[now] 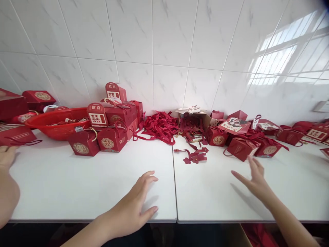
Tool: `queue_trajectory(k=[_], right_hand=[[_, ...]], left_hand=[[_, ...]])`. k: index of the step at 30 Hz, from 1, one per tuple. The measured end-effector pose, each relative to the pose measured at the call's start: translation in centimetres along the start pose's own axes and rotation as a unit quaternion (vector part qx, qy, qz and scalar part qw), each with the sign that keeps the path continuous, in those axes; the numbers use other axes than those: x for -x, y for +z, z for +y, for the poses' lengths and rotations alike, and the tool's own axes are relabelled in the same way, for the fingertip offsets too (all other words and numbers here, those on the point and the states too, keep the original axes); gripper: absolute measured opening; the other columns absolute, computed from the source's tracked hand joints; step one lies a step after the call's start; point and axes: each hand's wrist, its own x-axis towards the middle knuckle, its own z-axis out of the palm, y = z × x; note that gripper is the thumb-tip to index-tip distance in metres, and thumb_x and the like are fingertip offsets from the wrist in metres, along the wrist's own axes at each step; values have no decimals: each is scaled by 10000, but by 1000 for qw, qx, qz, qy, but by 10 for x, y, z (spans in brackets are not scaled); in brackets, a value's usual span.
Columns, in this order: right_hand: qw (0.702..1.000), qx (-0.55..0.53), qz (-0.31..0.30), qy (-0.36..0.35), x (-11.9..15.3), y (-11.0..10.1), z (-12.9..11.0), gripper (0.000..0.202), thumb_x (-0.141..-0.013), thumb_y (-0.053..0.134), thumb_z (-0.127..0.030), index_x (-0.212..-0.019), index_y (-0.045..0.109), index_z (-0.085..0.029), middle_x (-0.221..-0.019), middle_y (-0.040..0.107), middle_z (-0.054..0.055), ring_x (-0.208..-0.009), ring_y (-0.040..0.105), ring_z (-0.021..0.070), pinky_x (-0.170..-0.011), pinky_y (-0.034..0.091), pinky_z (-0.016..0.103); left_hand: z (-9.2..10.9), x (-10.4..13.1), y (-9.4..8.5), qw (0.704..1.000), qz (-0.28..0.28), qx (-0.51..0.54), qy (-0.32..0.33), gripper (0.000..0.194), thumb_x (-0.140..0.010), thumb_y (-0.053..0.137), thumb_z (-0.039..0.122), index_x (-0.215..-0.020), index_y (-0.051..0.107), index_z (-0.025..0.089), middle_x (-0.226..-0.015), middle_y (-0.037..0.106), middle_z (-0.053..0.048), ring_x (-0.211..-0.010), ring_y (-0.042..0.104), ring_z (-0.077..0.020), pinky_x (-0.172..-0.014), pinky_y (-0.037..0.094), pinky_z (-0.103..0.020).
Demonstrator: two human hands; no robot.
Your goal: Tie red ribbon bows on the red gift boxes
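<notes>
My left hand point(137, 202) is over the front of the white table point(64, 181), fingers apart and holding nothing. On the right, my right hand point(255, 178) is spread, its fingertips at the lower edge of a red gift box point(243, 148); whether they touch it, I cannot tell. Next to that box is another red box point(268, 147) with a round gold emblem. Dark red flower-ended straps point(195, 157) lie between and beyond my hands. Behind them stands an open carton point(205, 120) of similar straps, with a heap of red ribbons point(161, 127) to its left.
Stacked red boxes point(120, 116) and a red plastic basket point(61, 132) are at the left. Another person's hand and arm point(7, 185) reach in at the left edge. More red boxes point(290, 134) line the tiled wall point(169, 41). Below the table, a carton point(246, 235) holds red material.
</notes>
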Motion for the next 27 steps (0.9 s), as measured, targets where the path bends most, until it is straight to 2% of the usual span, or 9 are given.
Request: queue_trajectory(k=[4, 8, 10, 12, 15, 18, 21, 23, 27], right_hand=[[987, 33, -99, -121, 22, 42, -46, 746, -844, 459, -534, -1451, 232, -165, -1527, 92, 199, -1401, 160, 374, -1092, 261, 546], [934, 94, -190, -286, 29, 63, -94, 604, -923, 338, -441, -1467, 233, -200, -1561, 92, 132, -1431, 66, 309, -1126, 145, 543], [917, 107, -226, -311, 25, 71, -110, 608, -923, 323, -478, -1464, 256, -207, -1564, 87, 127, -1431, 54, 317, -1120, 129, 555], [918, 120, -240, -291, 17, 83, -123, 620, -909, 334, -528, -1453, 294, -232, -1567, 72, 120, -1426, 36, 347, -1111, 117, 572], [934, 125, -223, -250, 5, 103, -138, 617, -883, 361, -580, -1427, 348, -290, -1573, 44, 94, -1414, 6, 391, -1096, 87, 601], [945, 114, -161, -263, -5, 119, -153, 606, -855, 424, -581, -1390, 414, -298, -1575, 30, 80, -1409, -29, 408, -1081, 33, 626], [933, 103, -79, -337, -12, 131, -171, 577, -829, 520, -479, -1357, 462, -251, -1573, 50, 88, -1419, -40, 373, -1101, -9, 581], [917, 86, -57, -386, -16, 141, -184, 536, -814, 557, -399, -1325, 497, -245, -1570, 82, 84, -1424, -13, 354, -1112, -13, 555], [927, 11, -45, -372, -27, 163, -204, 481, -757, 599, -222, -1237, 574, -208, -1560, 140, 98, -1416, 30, 375, -1107, 21, 578]], left_hand=[[3, -11, 4, 999, -37, -21, 9, 540, -812, 550, 251, -1315, 354, 272, -1432, 356, -124, -1304, 380, -292, -1007, 422, -472], [1, -30, 13, 998, -22, -57, 9, 489, -821, 558, 356, -1276, 442, 222, -1367, 448, -143, -1265, 403, -312, -1006, 382, -514], [-1, -41, 19, 995, -31, -94, 2, 526, -836, 524, 444, -1301, 453, 210, -1412, 412, -160, -1316, 338, -340, -1038, 309, -556], [-4, -54, 23, 990, -54, -126, -26, 644, -838, 456, 567, -1368, 406, 204, -1481, 322, -180, -1375, 239, -366, -1065, 228, -583], [-11, -80, 29, 982, -61, -150, -93, 794, -817, 345, 686, -1443, 303, 199, -1542, 182, -187, -1419, 103, -377, -1092, 139, -584], [-23, -111, 33, 974, -9, -151, -166, 813, -813, 326, 688, -1459, 269, 198, -1560, 117, -155, -1431, 42, -357, -1103, 67, -590], [-39, -144, 36, 963, 40, -139, -226, 823, -819, 324, 662, -1466, 244, 159, -1558, 124, -146, -1430, 58, -360, -1086, 51, -628], [-51, -165, 36, 956, 69, -135, -251, 817, -834, 314, 632, -1463, 239, 116, -1550, 132, -175, -1424, 64, -384, -1065, 65, -659], [-79, -196, 23, 944, 149, -132, -264, 647, -887, 316, 511, -1407, 361, 128, -1556, 130, -169, -1426, 54, -375, -1066, 61, -647]])
